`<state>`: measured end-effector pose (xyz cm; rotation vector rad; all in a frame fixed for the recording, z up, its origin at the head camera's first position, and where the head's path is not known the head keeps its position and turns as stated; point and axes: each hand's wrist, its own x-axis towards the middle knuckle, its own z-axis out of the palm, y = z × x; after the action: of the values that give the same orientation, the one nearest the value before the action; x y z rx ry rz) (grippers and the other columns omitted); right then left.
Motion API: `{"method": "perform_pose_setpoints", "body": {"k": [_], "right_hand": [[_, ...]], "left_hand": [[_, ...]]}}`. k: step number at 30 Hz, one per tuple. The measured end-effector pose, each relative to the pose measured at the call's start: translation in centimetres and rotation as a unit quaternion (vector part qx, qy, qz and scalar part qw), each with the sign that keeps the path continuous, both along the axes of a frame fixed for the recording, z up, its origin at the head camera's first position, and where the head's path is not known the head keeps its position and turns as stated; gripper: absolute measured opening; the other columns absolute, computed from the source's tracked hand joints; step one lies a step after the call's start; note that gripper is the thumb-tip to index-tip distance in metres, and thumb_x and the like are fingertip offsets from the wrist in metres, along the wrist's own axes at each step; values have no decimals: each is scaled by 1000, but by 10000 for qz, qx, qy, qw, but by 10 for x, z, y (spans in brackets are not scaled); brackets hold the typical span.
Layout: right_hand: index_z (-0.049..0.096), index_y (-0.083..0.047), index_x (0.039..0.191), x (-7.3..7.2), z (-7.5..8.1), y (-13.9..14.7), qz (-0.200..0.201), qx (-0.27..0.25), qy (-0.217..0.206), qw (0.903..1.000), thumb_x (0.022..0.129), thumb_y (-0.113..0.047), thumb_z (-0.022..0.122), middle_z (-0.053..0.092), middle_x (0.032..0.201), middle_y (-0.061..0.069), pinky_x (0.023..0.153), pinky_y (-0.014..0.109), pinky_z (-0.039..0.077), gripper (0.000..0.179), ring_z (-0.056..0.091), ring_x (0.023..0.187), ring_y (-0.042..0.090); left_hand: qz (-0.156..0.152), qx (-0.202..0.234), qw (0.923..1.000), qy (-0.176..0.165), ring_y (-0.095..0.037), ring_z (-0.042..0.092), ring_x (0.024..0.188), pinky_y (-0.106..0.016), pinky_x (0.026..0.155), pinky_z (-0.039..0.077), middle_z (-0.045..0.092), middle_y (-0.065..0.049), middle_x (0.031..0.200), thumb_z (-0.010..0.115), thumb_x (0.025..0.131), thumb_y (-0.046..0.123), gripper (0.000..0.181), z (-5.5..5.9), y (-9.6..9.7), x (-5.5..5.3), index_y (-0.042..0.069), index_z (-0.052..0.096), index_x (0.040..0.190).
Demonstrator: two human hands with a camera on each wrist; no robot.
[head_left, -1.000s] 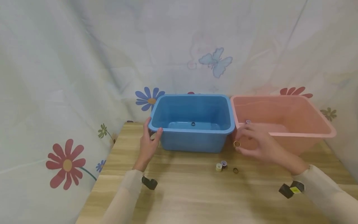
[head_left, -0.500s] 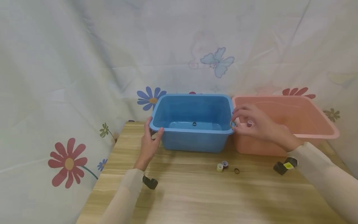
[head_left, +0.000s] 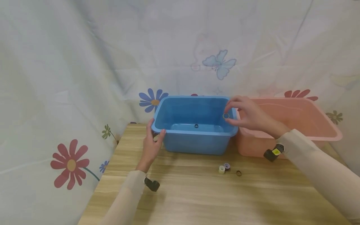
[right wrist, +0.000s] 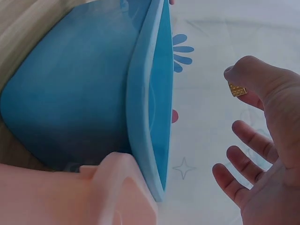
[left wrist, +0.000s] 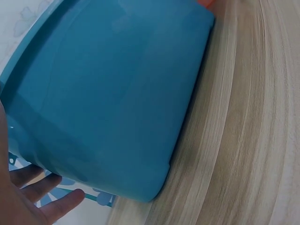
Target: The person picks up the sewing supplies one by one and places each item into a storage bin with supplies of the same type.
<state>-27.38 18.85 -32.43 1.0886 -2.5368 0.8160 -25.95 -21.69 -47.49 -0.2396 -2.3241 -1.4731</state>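
Observation:
In the head view, my right hand [head_left: 247,114] pinches a thin gold ring [head_left: 226,118] between thumb and fingertips, over the right end of the blue bin [head_left: 194,143]. The right wrist view shows the ring's textured gold band [right wrist: 237,89] at the thumb tip, with the other fingers spread. My left hand [head_left: 150,148] grips the blue bin's front left corner, thumb at the front rim and fingers along the left side. On the blue bin's floor lies a small dark ring [head_left: 196,126].
A pink bin [head_left: 261,147] stands against the blue bin's right side. Before them on the wooden table [head_left: 191,193] are a pale yellow spool-like piece [head_left: 222,169], a purple spool-like piece [head_left: 227,167] and a dark ring [head_left: 238,173]. A flowered curtain [head_left: 180,56] hangs behind.
My right hand has risen with the gold ring from in front of the pink bin and moved left over the blue bin. The left hand stays at its corner.

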Motion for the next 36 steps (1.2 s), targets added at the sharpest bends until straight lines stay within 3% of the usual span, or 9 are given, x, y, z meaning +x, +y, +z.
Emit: {"method": "perform_pose_setpoints", "body": {"k": [6, 17, 26, 31, 36], "right_hand": [[72, -15, 107, -14, 4, -11, -300, 47, -402, 9987, 88, -17, 82, 61, 126, 7, 90, 54, 53, 21, 52, 118, 28], [74, -15, 108, -46, 15, -33, -216, -20, -601, 9980, 88, -22, 82, 63, 125, 6, 92, 52, 53, 23, 53, 117, 27], [75, -11, 108, -65, 15, -46, -262, 167, -723, 9969, 88, -20, 81, 64, 125, 11, 91, 52, 54, 22, 55, 116, 30], [75, -11, 108, -74, 12, -53, -354, 189, -807, 9959, 88, -21, 81, 63, 126, 11, 93, 53, 53, 23, 55, 116, 31], [75, -13, 108, -86, 7, -63, -382, 255, -826, 9955, 89, -23, 80, 64, 126, 11, 98, 53, 50, 22, 57, 117, 34]], "left_hand": [[43, 1, 10000, -17, -34, 57, 130, -59, 100, 49, 49, -13, 153, 59, 102, 51, 73, -1, -1, 1, 32, 21, 161], [95, 66, 9999, 3, -33, 57, 130, -57, 96, 52, 49, -13, 153, 59, 102, 49, 72, -1, -2, 3, 32, 22, 161], [9, 169, 9998, -141, -32, 58, 128, -59, 87, 55, 51, -16, 151, 59, 102, 50, 72, -1, 0, 4, 37, 21, 161], [-1, 375, 9993, -86, -32, 56, 130, -58, 99, 49, 49, -11, 153, 59, 103, 47, 69, 1, 4, 4, 32, 24, 161], [111, 569, 9983, -113, -33, 54, 131, -59, 105, 45, 49, -14, 153, 58, 104, 45, 65, 5, 8, 7, 29, 27, 159]]}}
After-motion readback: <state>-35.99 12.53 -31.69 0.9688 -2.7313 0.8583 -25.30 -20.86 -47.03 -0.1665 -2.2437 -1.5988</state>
